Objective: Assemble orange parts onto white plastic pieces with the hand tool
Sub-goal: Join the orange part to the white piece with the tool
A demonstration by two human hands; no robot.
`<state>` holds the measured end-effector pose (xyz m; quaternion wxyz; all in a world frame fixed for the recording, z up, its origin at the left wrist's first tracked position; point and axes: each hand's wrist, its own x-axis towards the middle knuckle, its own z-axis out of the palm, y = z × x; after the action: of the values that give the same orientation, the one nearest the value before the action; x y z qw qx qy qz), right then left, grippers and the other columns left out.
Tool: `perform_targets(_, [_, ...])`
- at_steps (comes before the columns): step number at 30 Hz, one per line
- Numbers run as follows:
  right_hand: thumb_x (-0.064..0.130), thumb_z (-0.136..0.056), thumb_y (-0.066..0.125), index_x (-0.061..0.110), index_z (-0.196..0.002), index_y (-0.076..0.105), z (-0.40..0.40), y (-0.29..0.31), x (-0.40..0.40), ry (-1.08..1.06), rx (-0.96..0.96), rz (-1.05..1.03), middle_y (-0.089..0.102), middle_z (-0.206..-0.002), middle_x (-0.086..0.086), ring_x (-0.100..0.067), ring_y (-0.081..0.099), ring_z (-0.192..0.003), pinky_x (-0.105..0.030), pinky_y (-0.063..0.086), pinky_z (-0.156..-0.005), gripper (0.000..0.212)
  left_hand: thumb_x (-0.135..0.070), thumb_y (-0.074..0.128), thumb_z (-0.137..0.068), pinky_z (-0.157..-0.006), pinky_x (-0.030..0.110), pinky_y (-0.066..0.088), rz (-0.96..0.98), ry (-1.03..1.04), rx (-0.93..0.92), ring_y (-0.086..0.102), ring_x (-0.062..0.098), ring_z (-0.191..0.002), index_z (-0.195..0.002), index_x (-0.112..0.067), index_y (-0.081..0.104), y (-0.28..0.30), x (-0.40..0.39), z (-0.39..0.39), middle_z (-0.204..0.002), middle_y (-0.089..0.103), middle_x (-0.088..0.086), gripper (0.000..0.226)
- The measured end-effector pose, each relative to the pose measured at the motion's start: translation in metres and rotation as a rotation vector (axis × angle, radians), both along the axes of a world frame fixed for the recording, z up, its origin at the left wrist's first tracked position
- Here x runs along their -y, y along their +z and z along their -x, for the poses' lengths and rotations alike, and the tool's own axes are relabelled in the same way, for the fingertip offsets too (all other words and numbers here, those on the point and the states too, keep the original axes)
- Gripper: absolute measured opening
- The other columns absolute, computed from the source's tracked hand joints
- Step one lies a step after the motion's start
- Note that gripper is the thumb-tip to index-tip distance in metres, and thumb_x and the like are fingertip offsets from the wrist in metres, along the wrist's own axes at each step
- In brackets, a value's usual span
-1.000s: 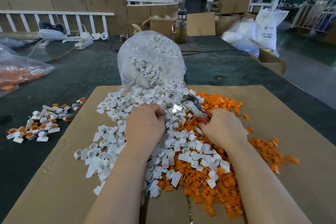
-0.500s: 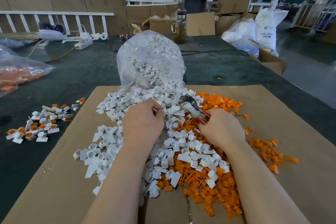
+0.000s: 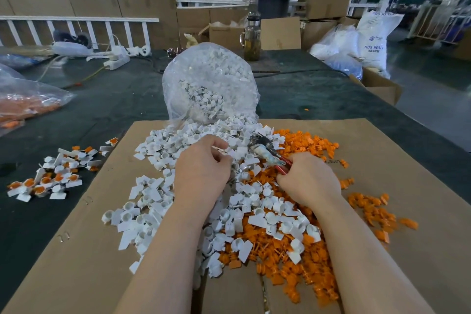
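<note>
Cardboard sheet (image 3: 382, 160) covers your dark desk (image 3: 114, 99) — white plastic pieces (image 3: 153, 186) heaped left and centre, orange parts (image 3: 305, 148) right. Your left hand (image 3: 201, 171) curls over the white heap, fingertips pinching a white piece. Your right hand (image 3: 308, 181) grips the hand tool (image 3: 267, 154) by its red handles — its head points up-left over the pile. Finished pieces (image 3: 46, 176) lie on the desk, left of the cardboard.
</note>
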<state>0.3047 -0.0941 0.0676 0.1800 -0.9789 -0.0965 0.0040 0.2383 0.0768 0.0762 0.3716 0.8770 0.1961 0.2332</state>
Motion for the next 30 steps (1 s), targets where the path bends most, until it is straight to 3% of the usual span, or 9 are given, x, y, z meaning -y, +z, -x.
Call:
perform_targets(3, [0.037,-0.089,0.058,0.022,-0.082,0.056,0.002,-0.002,-0.001,-0.017,0.047,0.023,0.061,-0.074,0.003,-0.015,0.06,-0.064,-0.028,0.051,-0.053,0.017,-0.014,0.059,-0.091,-0.06,0.026,0.047,0.016,-0.013,0.034,0.058,0.009,-0.058,-0.115,-0.024,0.068,-0.001,0.0,0.0,-0.076,0.065,-0.01,0.027])
perform_targets(6, [0.046,-0.091,0.056,0.024,-0.087,0.055,0.001,-0.001,0.0,-0.042,0.13,-0.029,0.058,-0.075,0.006,-0.012,0.056,-0.065,-0.026,0.042,-0.05,0.022,-0.016,0.057,-0.093,-0.057,0.024,0.044,0.056,-0.026,0.063,0.054,0.008,-0.053,-0.115,-0.023,0.071,-0.001,0.001,0.0,-0.074,0.065,-0.01,0.027])
perform_targets(9, [0.046,-0.089,0.061,0.024,-0.079,0.055,-0.001,0.001,0.0,-0.021,0.152,-0.262,0.058,-0.072,0.006,-0.01,0.055,-0.063,-0.027,0.038,-0.049,0.025,-0.018,0.06,-0.092,-0.057,0.027,0.048,0.177,-0.032,0.082,0.058,0.011,-0.056,-0.104,-0.025,0.07,0.002,0.001,-0.001,-0.072,0.066,-0.005,0.017])
perform_targets(13, [0.031,-0.086,0.068,0.023,-0.084,0.06,0.0,0.005,-0.004,0.046,0.073,-0.688,0.058,-0.071,0.009,-0.005,0.053,-0.06,-0.026,0.043,-0.054,0.012,-0.021,0.072,-0.088,-0.072,0.034,0.059,0.384,-0.071,0.133,0.071,0.018,-0.077,-0.086,-0.03,0.065,0.007,0.005,-0.001,-0.078,0.071,-0.001,0.011])
perform_targets(16, [0.023,-0.086,0.07,0.023,-0.085,0.063,0.004,0.008,-0.009,0.103,0.038,-0.892,0.058,-0.064,0.013,0.002,0.051,-0.052,-0.011,0.042,-0.047,0.007,-0.021,0.077,-0.084,-0.059,0.017,0.052,0.478,-0.109,0.17,0.07,0.007,-0.066,-0.081,-0.027,0.065,0.01,0.011,0.0,-0.071,0.072,-0.003,0.014])
perform_targets(18, [0.02,-0.086,0.069,0.027,-0.087,0.066,0.008,0.01,-0.011,0.127,0.034,-0.991,0.067,-0.074,0.007,0.003,0.057,-0.062,-0.004,0.044,-0.053,0.008,-0.018,0.078,-0.083,-0.055,0.012,0.05,0.565,-0.137,0.188,0.071,0.006,-0.062,-0.081,-0.023,0.067,0.011,0.015,0.001,-0.07,0.073,-0.001,0.013])
perform_targets(21, [0.019,-0.089,0.066,0.032,-0.09,0.069,0.012,0.012,-0.014,0.183,0.015,-1.046,0.073,-0.084,0.008,-0.002,0.066,-0.076,-0.005,0.047,-0.062,0.013,-0.014,0.078,-0.083,-0.058,0.018,0.054,0.673,-0.188,0.193,0.074,0.013,-0.067,-0.085,-0.017,0.069,0.012,0.02,0.003,-0.074,0.075,0.002,0.01])
perform_targets(26, [0.023,-0.091,0.067,0.027,-0.09,0.068,0.014,0.01,-0.017,0.251,0.033,-1.003,0.072,-0.086,0.003,-0.01,0.067,-0.079,-0.021,0.054,-0.073,0.004,-0.008,0.077,-0.083,-0.057,0.017,0.053,0.741,-0.22,0.204,0.074,0.017,-0.069,-0.087,-0.012,0.069,0.014,0.02,0.003,-0.07,0.075,0.002,0.01])
perform_targets(30, [0.02,-0.089,0.068,0.029,-0.084,0.064,0.014,0.008,-0.02,0.29,0.058,-0.983,0.065,-0.075,0.021,0.005,0.058,-0.067,-0.007,0.044,-0.06,0.011,-0.005,0.078,-0.081,-0.057,0.018,0.054,0.792,-0.224,0.201,0.075,0.019,-0.069,-0.085,-0.012,0.07,0.014,0.019,0.003,-0.07,0.075,0.004,0.011])
